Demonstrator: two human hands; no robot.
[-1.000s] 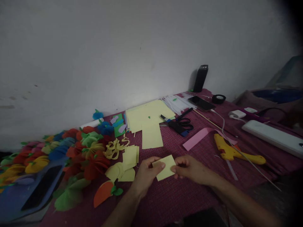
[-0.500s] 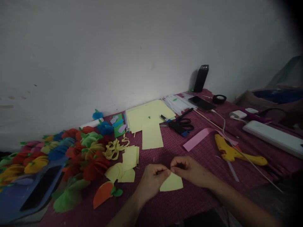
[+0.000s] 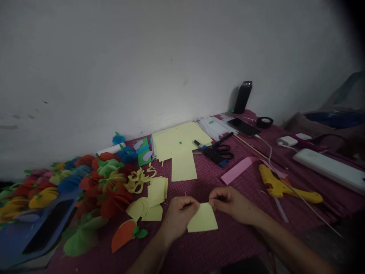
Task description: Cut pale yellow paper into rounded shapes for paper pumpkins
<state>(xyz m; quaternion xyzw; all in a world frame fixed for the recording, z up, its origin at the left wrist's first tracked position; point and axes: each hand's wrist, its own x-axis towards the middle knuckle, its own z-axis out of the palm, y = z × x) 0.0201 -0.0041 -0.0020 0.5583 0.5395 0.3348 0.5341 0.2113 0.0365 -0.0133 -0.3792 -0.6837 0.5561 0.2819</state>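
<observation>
Between my hands is a small piece of pale yellow paper (image 3: pixel 203 220), its lower edge towards me. My left hand (image 3: pixel 181 213) pinches its upper left corner between thumb and fingers. At the upper right corner, my right hand (image 3: pixel 229 203) pinches it the same way. To the left lie a small stack of yellow paper squares (image 3: pixel 157 190) and some rounded yellow cutouts (image 3: pixel 138 208). Nearer me is an orange half-round paper piece (image 3: pixel 124 236) with green leaves. A larger yellow sheet (image 3: pixel 184 165) lies beyond my hands.
Colourful paper pumpkins (image 3: pixel 99 179) crowd the left side. Scissors (image 3: pixel 225 152) and a cutter lie behind my hands. On the right are a pink paper strip (image 3: pixel 238 170), a yellow glue gun (image 3: pixel 285 186), a white cable, a phone (image 3: pixel 243 126) and a white power strip (image 3: pixel 327 167).
My hands have moved apart along the paper's top edge, so more of that edge shows between them. The paper has shifted slightly left.
</observation>
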